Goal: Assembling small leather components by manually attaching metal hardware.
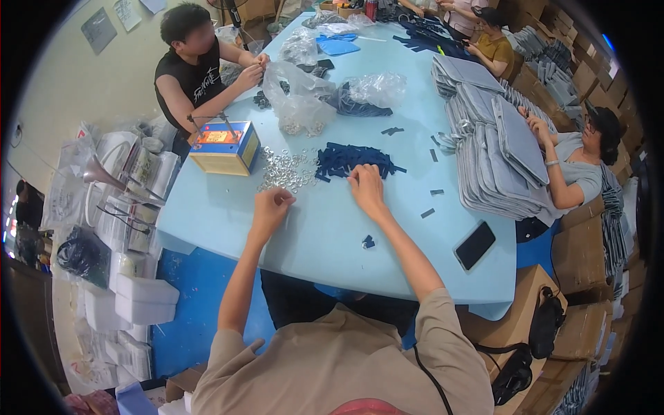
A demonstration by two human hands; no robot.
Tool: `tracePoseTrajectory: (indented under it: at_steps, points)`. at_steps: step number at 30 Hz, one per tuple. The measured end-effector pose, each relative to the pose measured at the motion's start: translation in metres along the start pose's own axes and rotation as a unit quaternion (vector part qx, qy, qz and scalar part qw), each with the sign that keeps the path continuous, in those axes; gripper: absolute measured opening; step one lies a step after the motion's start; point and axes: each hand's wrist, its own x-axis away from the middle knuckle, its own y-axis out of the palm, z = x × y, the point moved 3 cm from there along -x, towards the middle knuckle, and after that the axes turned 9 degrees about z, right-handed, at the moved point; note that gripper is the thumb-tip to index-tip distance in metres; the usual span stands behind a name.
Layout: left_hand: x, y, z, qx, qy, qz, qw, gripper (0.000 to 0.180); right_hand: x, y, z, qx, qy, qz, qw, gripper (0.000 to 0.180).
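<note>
My left hand (271, 205) curls closed beside the metal rings (287, 169); my right hand (365, 188) pinches a strap from the dark pile (349, 159), both kept within reach.

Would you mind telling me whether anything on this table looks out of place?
A few dark strips lie scattered away from the main strip pile, and a black phone sits close to the table edge.

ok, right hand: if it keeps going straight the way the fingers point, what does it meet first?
The right hand points away across the light blue table, fingertips at the near edge of the pile of dark blue strips. It would meet that pile first; whether it already touches is unclear. The metal rings lie off to the left.
</note>
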Motion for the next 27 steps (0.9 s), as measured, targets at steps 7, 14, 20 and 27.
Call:
tracePoseTrajectory:
  at_steps: [7, 14, 20, 27]
  points:
    - [0.050, 0.028, 0.048, 0.276, -0.148, -0.047, 0.948, 0.021, 0.040, -0.054, -0.018, -0.251, 0.115, -0.086, 0.957, 0.010]
    - [0.082, 0.046, 0.087, 0.364, -0.191, -0.071, 0.909, 0.023, 0.090, -0.091, -0.049, -0.378, 0.232, -0.177, 0.879, 0.013]
    - [0.107, 0.052, 0.084, 0.408, -0.259, -0.092, 0.871, 0.024, 0.113, -0.094, -0.048, -0.399, 0.224, -0.141, 0.878, 0.014]
    - [0.125, 0.058, 0.079, 0.528, -0.369, -0.092, 0.760, 0.027, 0.123, -0.101, -0.065, -0.386, 0.192, -0.098, 0.897, 0.012]
